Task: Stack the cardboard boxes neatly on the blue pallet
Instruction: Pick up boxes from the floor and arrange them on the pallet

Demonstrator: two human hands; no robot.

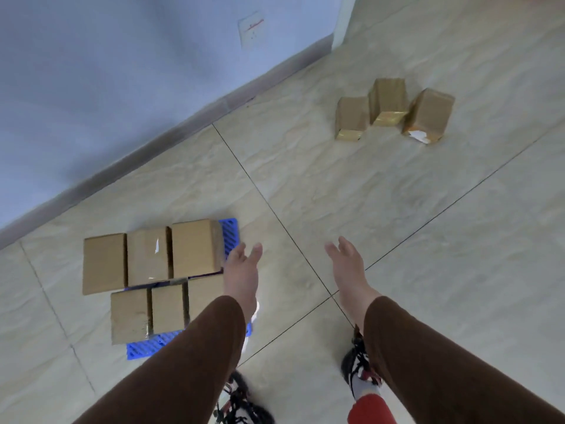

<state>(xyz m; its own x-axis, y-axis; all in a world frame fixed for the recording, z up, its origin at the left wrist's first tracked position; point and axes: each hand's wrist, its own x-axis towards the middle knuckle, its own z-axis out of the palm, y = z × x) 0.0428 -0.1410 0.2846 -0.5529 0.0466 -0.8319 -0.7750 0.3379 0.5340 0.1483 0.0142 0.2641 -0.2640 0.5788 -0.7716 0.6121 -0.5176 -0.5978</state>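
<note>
A blue pallet (230, 237) lies on the tiled floor at lower left, mostly covered by several cardboard boxes in two rows, such as the box (195, 247) at the back right. My left hand (243, 269) hovers open just right of that box, holding nothing. My right hand (348, 267) is open over bare floor, apart from any box. Three more cardboard boxes (388, 101) stand loose on the floor at upper right, far from both hands. My left sleeve hides part of the front row.
A pale blue wall with a grey skirting board (159, 142) runs diagonally behind the pallet, with a socket plate (252, 30) on it. My shoes (359, 367) stand on the tiles at the bottom. Open floor lies between the pallet and the loose boxes.
</note>
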